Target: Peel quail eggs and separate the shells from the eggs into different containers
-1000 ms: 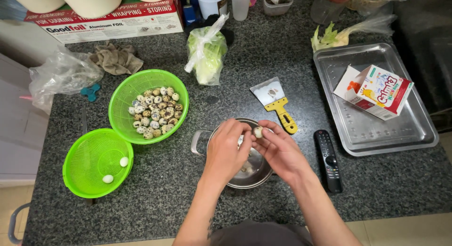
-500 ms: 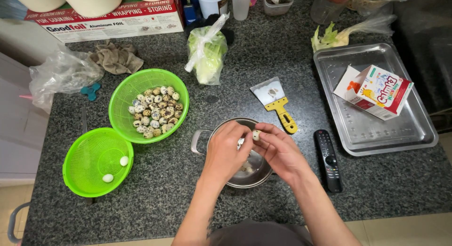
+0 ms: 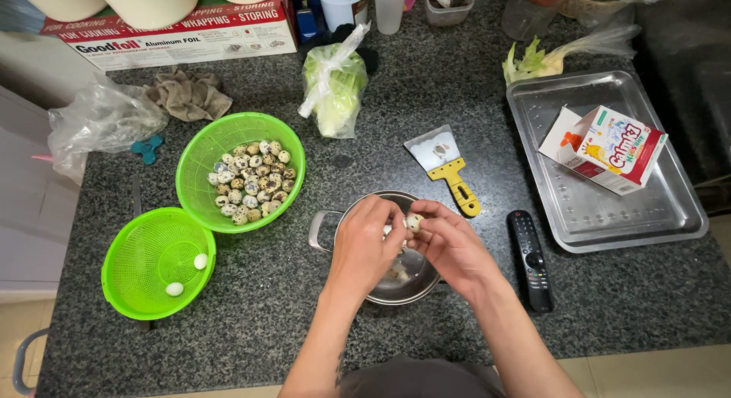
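Note:
Both my hands meet over a small metal pot point(image 3: 346, 215) on the dark granite counter. A speckled quail egg point(image 3: 413, 222) is pinched between the fingertips of my left hand point(image 3: 367, 244) and my right hand point(image 3: 451, 246). To the left, a green colander point(image 3: 293, 158) holds many speckled quail eggs point(image 3: 248, 181). A second green colander point(image 3: 141, 249) lower left contains two peeled white eggs point(image 3: 199, 261). The pot's inside is mostly hidden by my hands.
A yellow-handled scraper point(image 3: 448, 166) and a black remote point(image 3: 529, 259) lie right of the pot. A metal tray point(image 3: 655, 208) with a carton point(image 3: 605, 147) sits at the right. A bagged vegetable point(image 3: 333, 93), cloth point(image 3: 188, 93), plastic bag point(image 3: 99, 124) and a foil box point(image 3: 175, 36) stand behind.
My fingers have shifted slightly on the egg over the pot. Nothing else has moved.

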